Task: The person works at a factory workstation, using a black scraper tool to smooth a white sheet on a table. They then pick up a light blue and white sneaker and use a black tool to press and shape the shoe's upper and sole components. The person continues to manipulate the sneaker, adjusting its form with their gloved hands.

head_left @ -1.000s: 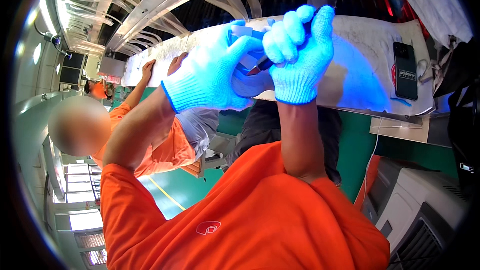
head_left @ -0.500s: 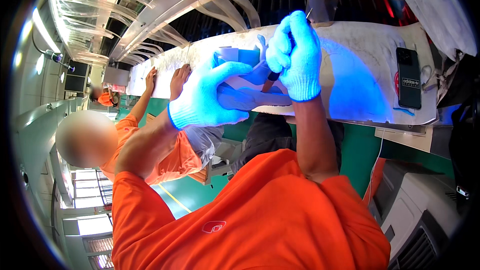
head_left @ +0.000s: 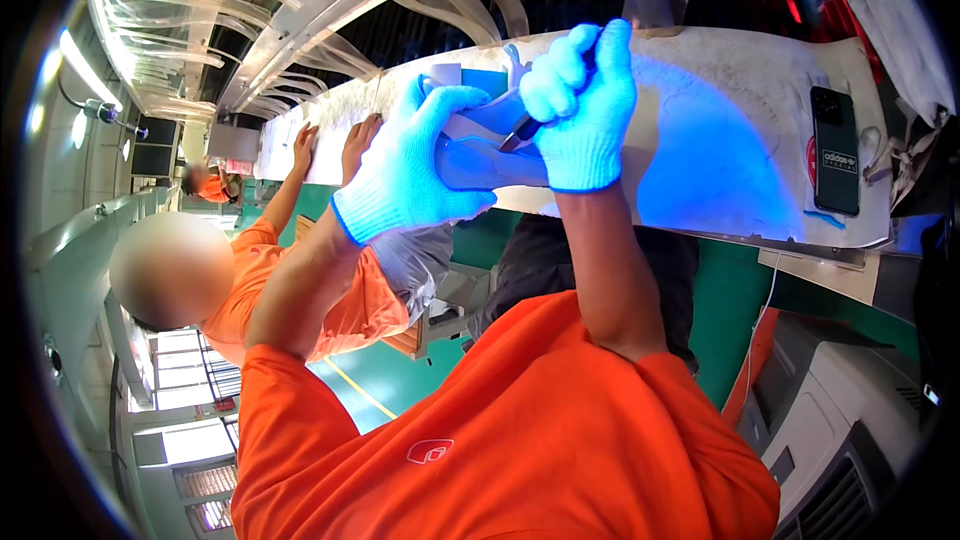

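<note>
My left hand (head_left: 405, 170), in a white knitted glove lit bright blue, is wrapped round a pale shoe (head_left: 480, 166) and holds it tilted above the near edge of the table. The thumb lies over the shoe's upper side. My right hand (head_left: 585, 115), gloved alike, is closed on a slim, dark pen-like tool (head_left: 519, 134). Its pointed lower end is at the shoe's upper, close to or touching it; I cannot tell which. Part of the shoe is hidden behind both gloves.
A pale-covered table (head_left: 740, 90) runs across, under a blue pool of light. At its right lie a dark phone (head_left: 836, 165) and a small blue strip (head_left: 826, 219). To the left sits a co-worker (head_left: 265, 290), hands on the table. Clear hanging strips (head_left: 450, 10) line the far side.
My right hand has moved slightly left and turned, bringing the tool's lower end further left along the shoe. The view has shifted a little; my left hand keeps its grip.
</note>
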Demonstrator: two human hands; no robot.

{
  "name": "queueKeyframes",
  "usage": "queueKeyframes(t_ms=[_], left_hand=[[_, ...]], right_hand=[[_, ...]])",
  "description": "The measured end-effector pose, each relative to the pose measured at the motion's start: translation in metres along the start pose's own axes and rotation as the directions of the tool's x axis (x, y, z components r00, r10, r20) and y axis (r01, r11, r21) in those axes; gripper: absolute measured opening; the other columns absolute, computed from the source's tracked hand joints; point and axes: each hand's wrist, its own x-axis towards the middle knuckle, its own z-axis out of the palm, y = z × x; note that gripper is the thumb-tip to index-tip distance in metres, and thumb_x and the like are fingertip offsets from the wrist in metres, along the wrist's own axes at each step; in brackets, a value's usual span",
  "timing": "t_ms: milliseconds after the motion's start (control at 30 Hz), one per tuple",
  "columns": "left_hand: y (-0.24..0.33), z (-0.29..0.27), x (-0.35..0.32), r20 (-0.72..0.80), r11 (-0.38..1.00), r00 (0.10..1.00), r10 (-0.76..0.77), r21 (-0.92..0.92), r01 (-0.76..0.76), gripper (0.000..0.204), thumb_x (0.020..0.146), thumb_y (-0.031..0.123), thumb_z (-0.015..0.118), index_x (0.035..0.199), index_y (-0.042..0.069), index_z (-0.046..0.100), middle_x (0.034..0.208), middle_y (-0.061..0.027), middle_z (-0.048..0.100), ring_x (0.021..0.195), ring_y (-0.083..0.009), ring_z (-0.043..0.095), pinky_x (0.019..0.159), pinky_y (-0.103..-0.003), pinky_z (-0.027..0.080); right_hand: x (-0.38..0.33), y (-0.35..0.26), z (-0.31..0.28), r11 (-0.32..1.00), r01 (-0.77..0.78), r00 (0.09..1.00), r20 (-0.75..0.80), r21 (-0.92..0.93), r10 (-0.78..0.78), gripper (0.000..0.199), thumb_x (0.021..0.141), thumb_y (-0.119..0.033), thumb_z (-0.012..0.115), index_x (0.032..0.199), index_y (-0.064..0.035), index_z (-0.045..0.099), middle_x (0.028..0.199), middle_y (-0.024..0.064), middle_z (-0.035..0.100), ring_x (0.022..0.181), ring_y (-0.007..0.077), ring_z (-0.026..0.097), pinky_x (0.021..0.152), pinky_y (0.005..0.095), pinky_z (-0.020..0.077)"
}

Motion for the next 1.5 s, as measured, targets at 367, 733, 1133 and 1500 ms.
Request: queueKeyframes(t_ms=[367,733,1133,1500], left_hand=[[-0.008,0.020,-0.008,-0.173,0.990,0.984,0.052,-0.120,-0.074,0.081,0.059,0.030,0.102,0.133,0.011,0.074,0.119,-0.0166,0.066,0.111,-0.0361,0.068,0.097,-0.046,0.057],[0.008,0.027,-0.029,-0.216,0.996,0.976,-0.015,-0.090,-0.005,0.084,0.056,0.023,0.103,0.133,0.007,0.073,0.120,-0.0146,0.067,0.110,-0.0330,0.066,0.094,-0.045,0.055],[0.009,0.028,-0.035,-0.160,0.991,0.982,-0.095,-0.103,0.079,0.084,0.059,0.020,0.102,0.136,0.010,0.072,0.123,-0.0157,0.066,0.115,-0.0358,0.067,0.097,-0.047,0.058],[-0.011,0.032,-0.029,-0.209,0.994,0.973,-0.101,0.020,0.108,0.088,0.062,0.021,0.100,0.143,0.014,0.066,0.163,-0.0260,0.046,0.134,-0.0472,0.063,0.107,-0.050,0.058]], right_hand=[[-0.010,0.003,-0.009,0.997,0.074,0.995,-0.068,0.032,-0.072,0.052,0.118,-0.058,0.045,0.105,-0.0176,0.075,0.072,-0.0019,0.057,0.054,0.0136,0.047,0.052,0.0341,0.0361],[-0.012,0.009,0.012,0.997,0.001,0.971,-0.236,-0.076,-0.019,0.046,0.117,-0.055,0.054,0.090,-0.0181,0.060,0.070,-0.0040,0.049,0.052,0.0106,0.043,0.049,0.0307,0.0354],[0.006,0.029,0.049,0.767,-0.132,0.895,-0.408,-0.628,-0.180,0.045,0.114,-0.040,0.067,0.078,-0.0156,0.055,0.063,-0.0011,0.049,0.051,0.0117,0.048,0.050,0.0304,0.0420],[0.033,0.026,0.034,0.627,-0.210,0.952,-0.304,-0.751,-0.046,0.039,0.108,-0.042,0.076,0.086,-0.0139,0.058,0.063,-0.0022,0.049,0.051,0.0125,0.051,0.047,0.0338,0.0436]])
